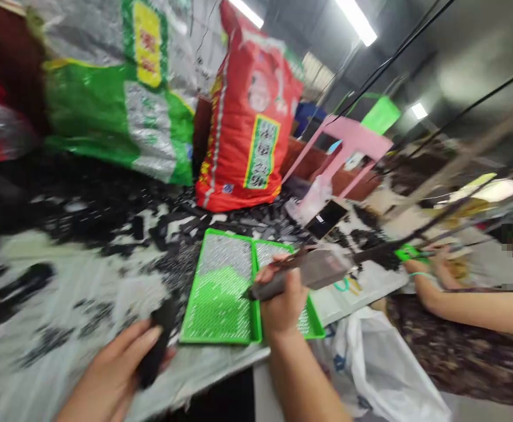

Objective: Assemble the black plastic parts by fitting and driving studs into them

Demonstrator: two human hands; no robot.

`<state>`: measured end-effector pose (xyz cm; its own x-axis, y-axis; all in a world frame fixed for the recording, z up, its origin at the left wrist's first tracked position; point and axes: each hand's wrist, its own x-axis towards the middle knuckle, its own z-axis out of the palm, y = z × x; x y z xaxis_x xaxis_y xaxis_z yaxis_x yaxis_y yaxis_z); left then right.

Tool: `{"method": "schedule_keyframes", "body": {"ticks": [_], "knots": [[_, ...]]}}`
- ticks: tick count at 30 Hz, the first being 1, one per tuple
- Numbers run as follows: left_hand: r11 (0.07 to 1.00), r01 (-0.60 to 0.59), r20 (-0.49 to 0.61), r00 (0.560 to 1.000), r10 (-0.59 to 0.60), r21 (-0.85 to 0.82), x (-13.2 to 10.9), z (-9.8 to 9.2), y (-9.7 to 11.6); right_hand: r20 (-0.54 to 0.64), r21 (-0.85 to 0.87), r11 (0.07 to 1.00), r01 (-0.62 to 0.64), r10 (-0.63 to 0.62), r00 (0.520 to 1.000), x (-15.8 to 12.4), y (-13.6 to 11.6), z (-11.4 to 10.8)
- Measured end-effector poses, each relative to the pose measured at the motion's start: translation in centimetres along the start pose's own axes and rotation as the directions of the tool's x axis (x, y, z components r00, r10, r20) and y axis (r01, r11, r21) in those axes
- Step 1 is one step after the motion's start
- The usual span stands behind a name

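Note:
My left hand [119, 360], at the lower left, pinches a dark elongated black piece [157, 346]; its exact kind is too blurred to name. Wrapped in my right hand [285, 302] is a grey electric screwdriver [313, 271], its tip pointing left over a green tray [221, 340]. The tray has two side-by-side compartments. Many small silvery pieces, like screws, lie in them, thickest at the far end of the left one. A dark cable runs from the screwdriver's rear toward the upper right.
Black parts [106, 205] are heaped along the back of the covered table [84, 281]. Behind stand a red sack [247, 117] and a green sack [115, 117]. A phone-like device [325, 219] leans beside a pink stool [348, 146]. At right, a co-worker's hands [436, 266] handle a green object.

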<state>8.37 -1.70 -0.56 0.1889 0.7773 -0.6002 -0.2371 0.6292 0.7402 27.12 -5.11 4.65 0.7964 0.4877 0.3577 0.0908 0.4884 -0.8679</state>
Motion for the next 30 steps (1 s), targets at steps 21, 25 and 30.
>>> {"method": "schedule_keyframes", "body": {"ticks": [21, 25, 30], "knots": [[0.995, 0.063, 0.067, 0.995, -0.069, 0.083, -0.1, -0.5, 0.2, -0.021, -0.084, 0.994, 0.065, -0.067, 0.998, 0.2, 3.7, -1.4], [0.995, 0.049, 0.079, 0.995, -0.056, 0.088, 0.0, -0.6, 0.0, -0.024, -0.082, 0.995, 0.062, -0.065, 0.998, 0.2, 3.8, -1.4], [0.991, 0.058, 0.100, 0.992, -0.071, 0.123, 0.3, -0.9, -0.2, -0.001, -0.070, 0.997, 0.027, -0.027, 1.000, 0.2, 3.9, -1.5]]}}
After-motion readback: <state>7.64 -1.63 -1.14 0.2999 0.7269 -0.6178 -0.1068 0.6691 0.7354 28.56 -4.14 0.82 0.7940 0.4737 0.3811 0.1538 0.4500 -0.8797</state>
